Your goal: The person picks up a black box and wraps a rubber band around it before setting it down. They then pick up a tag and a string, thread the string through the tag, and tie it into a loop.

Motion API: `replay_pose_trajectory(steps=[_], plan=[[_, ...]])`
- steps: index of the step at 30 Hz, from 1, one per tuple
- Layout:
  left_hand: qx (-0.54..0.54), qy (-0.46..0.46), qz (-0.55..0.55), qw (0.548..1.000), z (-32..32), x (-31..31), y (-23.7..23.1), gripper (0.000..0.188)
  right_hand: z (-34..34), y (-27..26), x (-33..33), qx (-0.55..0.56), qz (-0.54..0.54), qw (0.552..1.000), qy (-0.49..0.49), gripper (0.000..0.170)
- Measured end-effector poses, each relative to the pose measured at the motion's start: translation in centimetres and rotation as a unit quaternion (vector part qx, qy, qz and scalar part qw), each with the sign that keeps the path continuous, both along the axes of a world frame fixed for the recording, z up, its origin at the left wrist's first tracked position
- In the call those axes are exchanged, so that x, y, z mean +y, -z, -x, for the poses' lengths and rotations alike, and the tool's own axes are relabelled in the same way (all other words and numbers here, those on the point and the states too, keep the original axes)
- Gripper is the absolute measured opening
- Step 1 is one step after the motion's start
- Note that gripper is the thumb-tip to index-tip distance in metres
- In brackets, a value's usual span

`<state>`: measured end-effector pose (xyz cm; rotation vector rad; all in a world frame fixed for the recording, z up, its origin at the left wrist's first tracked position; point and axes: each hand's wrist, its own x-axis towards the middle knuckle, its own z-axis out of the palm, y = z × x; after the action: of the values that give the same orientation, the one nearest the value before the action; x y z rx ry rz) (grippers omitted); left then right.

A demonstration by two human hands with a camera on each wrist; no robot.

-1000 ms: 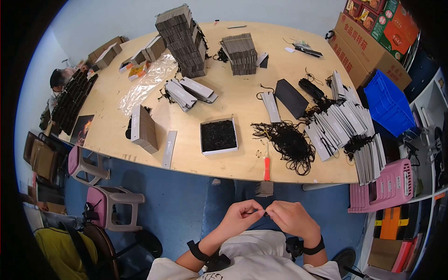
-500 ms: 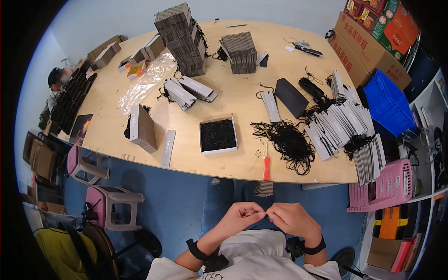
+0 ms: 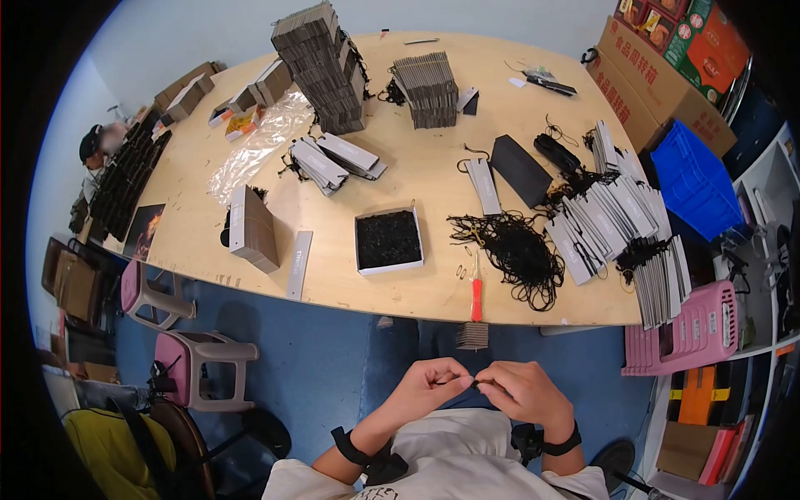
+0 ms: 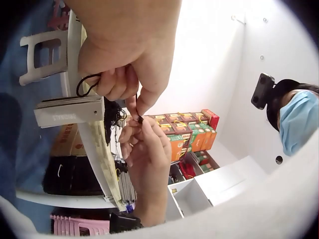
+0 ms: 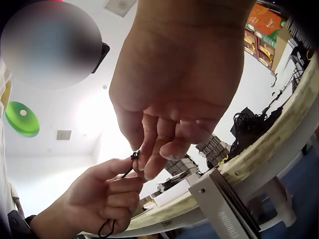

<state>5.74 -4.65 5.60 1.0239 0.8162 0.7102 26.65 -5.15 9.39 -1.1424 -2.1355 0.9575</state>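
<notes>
The left hand (image 3: 429,389) grasps a thin black cord (image 4: 78,87), its thumb and index finger pinched on it and the other fingers curled. The right hand (image 3: 523,392) pinches the same cord between thumb and fingertips, its other fingers bent. The cord spans the small space between the two sets of fingertips, with a dark knot (image 5: 134,156) right where they meet (a tiny thing, almost lost in the head view). At the other end, a loop of the cord hangs out beside the left hand's curled fingers.

Both hands are in front of the person's light shirt (image 3: 454,442), just off the near edge of the table (image 3: 333,250). A small stack of grey tags (image 3: 472,337) sits at that edge, near the hands but apart from them. On the table, just beyond, lies a red-handled tool (image 3: 477,300), with a tangled heap of black cords (image 3: 521,258) to its right and a white box (image 3: 390,268) of black bits to its left.
</notes>
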Motion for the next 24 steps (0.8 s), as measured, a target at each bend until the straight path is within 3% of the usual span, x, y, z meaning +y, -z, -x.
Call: replay_pose_trajectory(steps=[7,24], plan=[[0.006,0.0,-0.005,1.0,-0.4,-0.2,0.6,0.008,0.1,0.6,0.0,-0.017,-0.063,0.998,0.01,0.005],[0.014,-0.003,-0.004,1.0,-0.2,-0.3,-0.4,0.015,-0.1,0.5,-0.2,0.013,-0.076,0.997,0.031,0.008]])
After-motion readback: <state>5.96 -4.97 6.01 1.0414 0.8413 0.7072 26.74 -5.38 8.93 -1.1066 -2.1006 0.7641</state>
